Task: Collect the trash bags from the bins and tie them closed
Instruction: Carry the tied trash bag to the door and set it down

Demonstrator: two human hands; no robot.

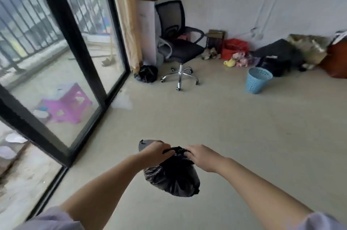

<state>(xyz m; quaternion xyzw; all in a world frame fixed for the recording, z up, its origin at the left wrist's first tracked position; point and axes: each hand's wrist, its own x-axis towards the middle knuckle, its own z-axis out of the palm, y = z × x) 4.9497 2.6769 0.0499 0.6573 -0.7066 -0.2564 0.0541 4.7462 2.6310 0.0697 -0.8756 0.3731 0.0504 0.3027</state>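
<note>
Left hand (156, 151) and right hand (200, 156) pinch the black trash bag (172, 177) at its gathered neck; curled fingers hide any knot.

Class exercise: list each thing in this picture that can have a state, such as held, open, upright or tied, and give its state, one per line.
Black trash bag: held off the floor, neck gathered.
Left hand: grips the bag's neck.
Right hand: grips the bag's neck.
Blue bin: upright; no liner shows.
Second black bag: on the floor beside the chair, bunched up.
Office chair: upright, nobody on it.
Sliding glass door: looks shut.
</note>
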